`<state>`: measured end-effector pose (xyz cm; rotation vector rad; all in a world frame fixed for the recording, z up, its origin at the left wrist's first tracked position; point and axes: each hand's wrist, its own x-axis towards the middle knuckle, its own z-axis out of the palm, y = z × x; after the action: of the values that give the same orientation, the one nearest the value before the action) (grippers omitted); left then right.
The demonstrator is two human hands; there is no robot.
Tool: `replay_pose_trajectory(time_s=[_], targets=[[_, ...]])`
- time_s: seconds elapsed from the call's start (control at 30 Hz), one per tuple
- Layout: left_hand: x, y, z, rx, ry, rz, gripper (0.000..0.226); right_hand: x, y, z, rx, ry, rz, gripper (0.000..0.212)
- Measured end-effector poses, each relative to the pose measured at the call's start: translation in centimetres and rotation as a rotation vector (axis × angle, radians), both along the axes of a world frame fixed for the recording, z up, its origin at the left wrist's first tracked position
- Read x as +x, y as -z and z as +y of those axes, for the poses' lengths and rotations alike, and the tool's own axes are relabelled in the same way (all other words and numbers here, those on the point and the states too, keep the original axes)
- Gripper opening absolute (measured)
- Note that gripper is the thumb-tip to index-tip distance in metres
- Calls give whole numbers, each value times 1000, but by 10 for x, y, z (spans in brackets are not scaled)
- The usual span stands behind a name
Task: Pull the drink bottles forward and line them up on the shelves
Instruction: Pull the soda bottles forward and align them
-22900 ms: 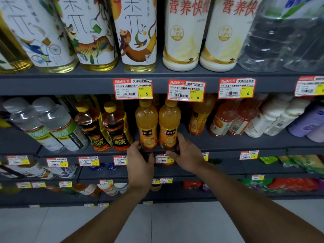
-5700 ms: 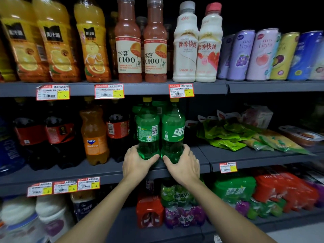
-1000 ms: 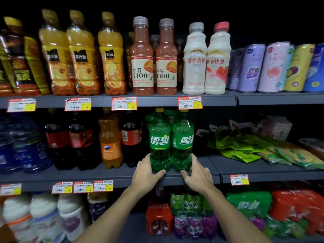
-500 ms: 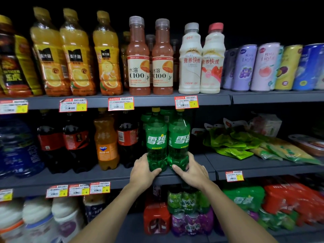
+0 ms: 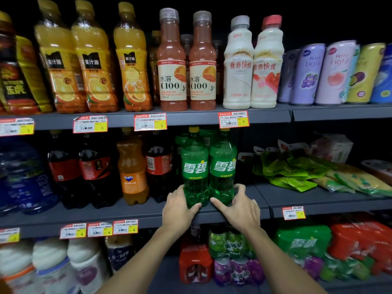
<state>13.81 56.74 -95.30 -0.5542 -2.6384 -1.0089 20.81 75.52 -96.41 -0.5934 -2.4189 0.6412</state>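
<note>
Two drinks stand upright and touching at the front lip of the middle shelf (image 5: pixel 106 217), just below the view's centre: the left green bottle (image 5: pixel 195 172) and the right green bottle (image 5: pixel 222 170). The left hand (image 5: pixel 178 211) cups the first one's base from 9 o'clock, fingers curled round its side and thumb across the front. The right hand (image 5: pixel 239 209) wraps the second from 3 o'clock in the same way. Both labels face out, so this pair looks nearly done. The orange soda bottle (image 5: pixel 132 172) and cola bottles (image 5: pixel 93 172) at 9 o'clock sit further back and seem left to do. The top shelf (image 5: pixel 191 118) at 12 o'clock has its row already lined along the edge. The shelves are dark grey metal with price tags (image 5: pixel 150 122), the surroundings are dim, and snack packets (image 5: pixel 297 172) lie at 3 o'clock.
</note>
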Motion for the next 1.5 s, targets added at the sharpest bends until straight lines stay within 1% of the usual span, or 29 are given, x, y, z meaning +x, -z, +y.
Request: replay_pose_trajectory(time_s=[0.07,0.17,0.23,0.27,0.33,0.4,0.47,0.57,0.6,0.67,0.77,0.83,0.93,1.03,1.13,1.3,1.5], targets=[[2,-1,0,-9,2,10,76,-1,1,-2,-3,13,2,96],[7,-1,-8,-1,33,27,82,2,-2,-5,-25,7,1,102],[11,0,-21,64,39,66,80,9,3,-9,-60,9,81,101],[12,1,-29,118,28,98,73,13,9,-13,-71,23,148,94],[11,2,-49,236,-43,175,54,21,22,-31,-59,69,295,71],[5,1,-67,306,-150,245,42,22,30,-61,-44,40,396,52],[-3,0,-83,323,-252,288,42,13,30,-97,-31,-42,455,42],[-15,-3,-102,333,-390,260,60,-9,18,-147,12,-139,503,36],[-20,-4,-106,335,-413,232,65,-17,13,-161,9,-147,496,38],[-28,-6,-114,321,-427,189,72,-32,5,-182,-43,-136,423,47],[-39,-8,-120,274,-437,151,84,-52,-2,-199,-120,-89,217,69],[-44,-7,-123,232,-442,131,90,-63,-5,-204,-120,-31,108,77],[-49,-4,-125,176,-440,93,88,-77,-10,-208,-91,47,6,88],[-51,-1,-125,153,-428,75,81,-89,-17,-212,-15,129,-106,97],[-53,1,-122,125,-427,78,81,-97,-19,-211,24,169,-168,97],[-53,2,-116,74,-448,79,91,-104,-16,-205,38,177,-172,81],[-56,2,-121,-19,-434,93,77,-99,-13,-201,48,134,-137,73]])
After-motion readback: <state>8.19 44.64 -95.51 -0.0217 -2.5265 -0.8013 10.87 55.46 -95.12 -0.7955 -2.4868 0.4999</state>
